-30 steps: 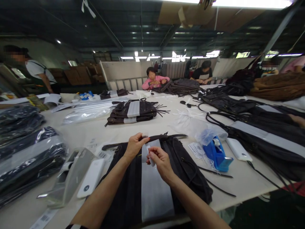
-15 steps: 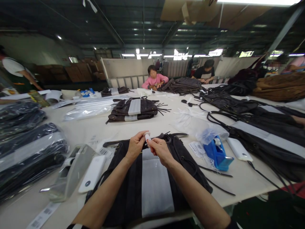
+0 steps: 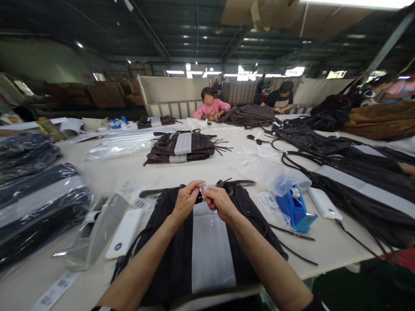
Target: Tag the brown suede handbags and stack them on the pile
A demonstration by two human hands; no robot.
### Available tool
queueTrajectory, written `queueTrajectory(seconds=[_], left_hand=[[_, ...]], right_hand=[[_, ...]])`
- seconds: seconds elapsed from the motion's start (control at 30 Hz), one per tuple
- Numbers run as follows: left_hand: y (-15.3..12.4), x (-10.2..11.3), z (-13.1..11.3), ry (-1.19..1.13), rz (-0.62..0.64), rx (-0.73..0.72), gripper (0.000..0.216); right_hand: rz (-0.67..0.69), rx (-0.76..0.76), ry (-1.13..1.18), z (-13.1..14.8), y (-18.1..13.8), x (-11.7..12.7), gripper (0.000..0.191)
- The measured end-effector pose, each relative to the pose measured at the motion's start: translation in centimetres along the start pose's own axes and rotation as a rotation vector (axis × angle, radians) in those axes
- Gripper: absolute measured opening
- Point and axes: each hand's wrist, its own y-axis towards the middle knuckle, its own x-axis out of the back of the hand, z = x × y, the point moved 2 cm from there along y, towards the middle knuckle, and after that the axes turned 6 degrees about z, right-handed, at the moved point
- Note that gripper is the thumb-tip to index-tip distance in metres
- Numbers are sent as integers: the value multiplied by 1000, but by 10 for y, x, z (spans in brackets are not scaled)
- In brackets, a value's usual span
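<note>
A dark bag (image 3: 259,233) lies flat in front of me, with a pale translucent wrapping strip (image 3: 212,250) running down its middle. Over the bag's far edge, my left hand (image 3: 187,199) and my right hand (image 3: 218,201) meet with their fingertips pinched. Between them is a small white piece of thin material (image 3: 202,185), gripped from both sides; fingers cover most of it, and its exact kind is unclear. Dark straps stick out at the bag's top and right side.
A grey tape dispenser (image 3: 94,229) and white power bank (image 3: 125,233) lie left; a blue tape dispenser (image 3: 295,209) and another white device (image 3: 324,203) lie right. Plastic-wrapped bags (image 3: 42,211) sit far left. Beyond is a wrapped brown bag (image 3: 194,147). A person in pink (image 3: 212,108) works opposite.
The white piece has turned between my fingertips and shows less of its flat face. Both hands stay almost in place. The person at the far left has gone out of view.
</note>
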Motion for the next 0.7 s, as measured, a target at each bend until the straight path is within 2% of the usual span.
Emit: queueTrajectory(seconds=[0.17,0.37,0.5,0.57,0.63,0.7], left_hand=[[-3,0,-2,-56,26,29,24],[-4,3,-1,-49,21,60,22],[-3,-1,3,-78,13,90,23],[-2,-4,3,-78,11,69,21],[-2,-4,2,-93,-3,51,16],[-2,-3,1,-127,-11,49,11]], right_hand=[[-71,27,-49,-6,4,-4,32],[-50,38,-182,0,0,3,21],[-224,268,-395,20,4,20,17],[-130,284,-463,27,10,24,19],[47,190,-450,29,16,24,21],[164,115,-418,29,21,23,22]])
